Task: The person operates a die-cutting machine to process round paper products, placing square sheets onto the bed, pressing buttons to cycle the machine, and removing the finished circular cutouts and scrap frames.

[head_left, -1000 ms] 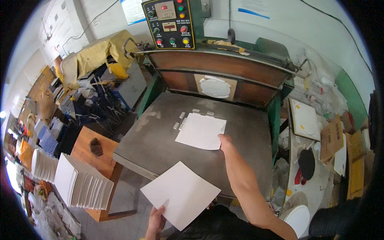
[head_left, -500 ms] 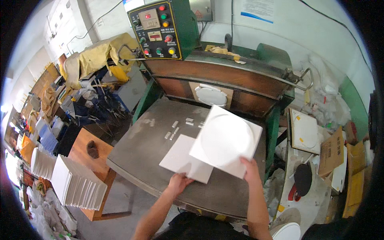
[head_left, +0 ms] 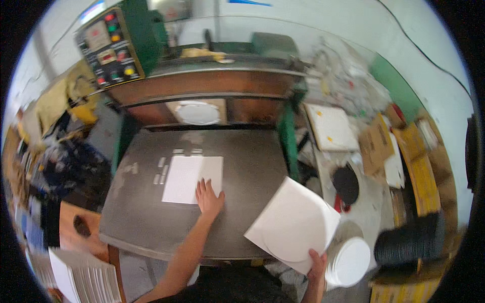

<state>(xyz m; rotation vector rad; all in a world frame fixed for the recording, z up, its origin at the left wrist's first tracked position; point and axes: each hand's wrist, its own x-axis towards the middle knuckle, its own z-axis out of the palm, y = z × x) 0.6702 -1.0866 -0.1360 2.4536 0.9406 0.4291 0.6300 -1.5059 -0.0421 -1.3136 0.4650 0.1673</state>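
Fingers (head_left: 200,188) of the left hand (head_left: 209,199) lie spread and flat in the head view, pressed on a white sheet (head_left: 180,178) without gripping it. That sheet rests on the grey press bed (head_left: 136,207), left of the bed's middle and well back from its near edge. Small pale blocks (head_left: 163,171) sit on the press bed along the sheet's left and far edges; blur hides whether any of them touches it. In the right hand (head_left: 317,265), a white square with a round outline (head_left: 295,222) is grasped by its near corner, thumb on top; it is tilted, partly over the near right corner of the press bed and partly beyond it.

Behind the press bed stands a brown panel (head_left: 202,83), with a white round form (head_left: 198,112) on a tan plate (head_left: 222,107) below it. Past the far left corner of the press bed, and higher, is a control panel (head_left: 107,48) with coloured buttons, blurred. To the near left of the press bed, a stack of white sheets (head_left: 88,276) stands next to a wooden table (head_left: 76,211) bearing a small dark brown object (head_left: 81,225). Right of the press bed are a pile of white discs (head_left: 350,260), a black disc (head_left: 346,185), a white board with yellow marks (head_left: 331,129) and a cardboard box (head_left: 375,145).
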